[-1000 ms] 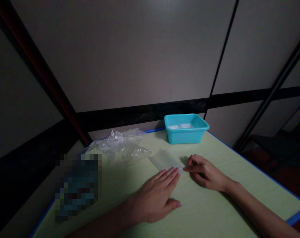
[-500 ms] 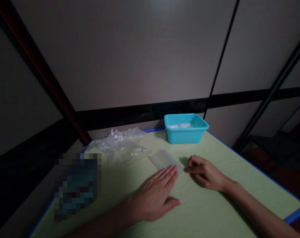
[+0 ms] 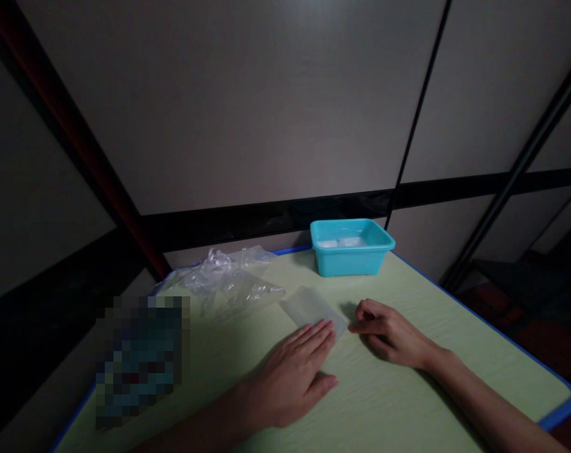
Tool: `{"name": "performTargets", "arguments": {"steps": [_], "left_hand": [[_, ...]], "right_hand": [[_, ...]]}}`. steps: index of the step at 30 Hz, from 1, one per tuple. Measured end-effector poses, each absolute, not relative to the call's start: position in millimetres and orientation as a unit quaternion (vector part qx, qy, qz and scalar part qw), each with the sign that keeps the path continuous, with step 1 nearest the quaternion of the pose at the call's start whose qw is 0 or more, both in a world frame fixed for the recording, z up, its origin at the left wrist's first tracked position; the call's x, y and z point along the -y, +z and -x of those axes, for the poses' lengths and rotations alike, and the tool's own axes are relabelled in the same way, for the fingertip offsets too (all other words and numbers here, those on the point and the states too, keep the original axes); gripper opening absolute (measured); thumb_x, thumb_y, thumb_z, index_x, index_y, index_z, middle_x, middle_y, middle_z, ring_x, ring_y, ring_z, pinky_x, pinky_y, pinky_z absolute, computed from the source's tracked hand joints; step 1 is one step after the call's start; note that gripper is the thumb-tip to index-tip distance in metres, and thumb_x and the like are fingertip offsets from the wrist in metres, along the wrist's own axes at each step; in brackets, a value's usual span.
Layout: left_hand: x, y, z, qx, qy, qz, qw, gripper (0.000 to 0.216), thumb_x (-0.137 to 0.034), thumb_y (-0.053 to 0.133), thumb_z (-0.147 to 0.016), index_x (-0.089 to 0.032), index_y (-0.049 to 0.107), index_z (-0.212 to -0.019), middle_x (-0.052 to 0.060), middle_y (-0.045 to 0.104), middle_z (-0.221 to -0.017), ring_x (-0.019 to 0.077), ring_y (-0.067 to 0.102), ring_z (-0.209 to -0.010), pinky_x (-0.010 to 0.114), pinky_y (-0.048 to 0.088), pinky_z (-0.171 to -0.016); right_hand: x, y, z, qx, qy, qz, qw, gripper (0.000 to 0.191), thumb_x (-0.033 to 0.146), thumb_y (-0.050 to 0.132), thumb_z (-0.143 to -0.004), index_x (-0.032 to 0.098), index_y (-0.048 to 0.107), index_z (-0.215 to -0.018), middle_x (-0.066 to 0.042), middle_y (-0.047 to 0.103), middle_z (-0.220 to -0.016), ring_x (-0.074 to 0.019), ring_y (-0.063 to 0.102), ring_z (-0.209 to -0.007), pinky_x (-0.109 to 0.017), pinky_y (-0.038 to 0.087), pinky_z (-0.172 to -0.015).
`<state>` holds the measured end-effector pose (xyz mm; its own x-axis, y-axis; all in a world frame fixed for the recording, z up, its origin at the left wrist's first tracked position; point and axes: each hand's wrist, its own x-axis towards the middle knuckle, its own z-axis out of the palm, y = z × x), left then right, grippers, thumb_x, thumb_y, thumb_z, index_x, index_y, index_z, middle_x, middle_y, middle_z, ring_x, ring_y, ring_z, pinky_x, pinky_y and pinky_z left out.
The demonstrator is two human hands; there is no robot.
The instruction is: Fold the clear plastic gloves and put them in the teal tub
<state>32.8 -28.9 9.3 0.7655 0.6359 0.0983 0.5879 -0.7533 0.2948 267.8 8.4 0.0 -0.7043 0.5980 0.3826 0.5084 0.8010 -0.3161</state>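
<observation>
A small flat clear plastic bag (image 3: 310, 307) lies on the pale green table (image 3: 408, 402). My left hand (image 3: 292, 372) rests flat on the table with its fingers stretched out, the fingertips on the bag's near edge. My right hand (image 3: 389, 333) lies just right of the bag with curled fingers, thumb and forefinger pinched at the bag's near right corner.
A turquoise plastic tub (image 3: 351, 246) with pale contents stands at the table's far edge. A heap of crumpled clear plastic bags (image 3: 224, 281) lies at the far left. A blurred-out object (image 3: 139, 358) sits at the left edge. The table has a blue rim (image 3: 559, 412).
Both hands have barely moved; the left hand has drawn back slightly along the bag's near edge. The view has shifted a little.
</observation>
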Motion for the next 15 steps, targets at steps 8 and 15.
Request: {"name": "performTargets", "arguments": {"steps": [8,15], "left_hand": [[29.3,10.7,-33.9,-0.331,0.095,-0.931,0.121,0.053,-0.03,0.043,-0.083,-0.016,0.026,-0.131,0.006,0.022,-0.138,0.0165,0.019,-0.126,0.033,0.019,-0.104],[28.8,10.0,-33.5,-0.335,0.094,-0.93,0.119,0.053,-0.03,0.042,-0.083,-0.016,0.024,-0.131,0.006,0.022,-0.139,0.016,0.018,-0.127,0.031,0.018,-0.105]], "right_hand": [[-8.0,1.5,-268.4,0.921,0.092,0.295,0.236,0.031,0.005,0.043,-0.072,0.017,0.064,-0.09,-0.007,0.05,-0.081,-0.0164,0.047,-0.073,-0.029,0.04,-0.064],[-8.8,-0.1,-269.2,0.924,0.091,0.293,0.228,0.035,0.005,0.043,-0.072,0.019,0.062,-0.098,-0.007,0.05,-0.082,-0.0168,0.046,-0.074,-0.03,0.039,-0.064]]}}
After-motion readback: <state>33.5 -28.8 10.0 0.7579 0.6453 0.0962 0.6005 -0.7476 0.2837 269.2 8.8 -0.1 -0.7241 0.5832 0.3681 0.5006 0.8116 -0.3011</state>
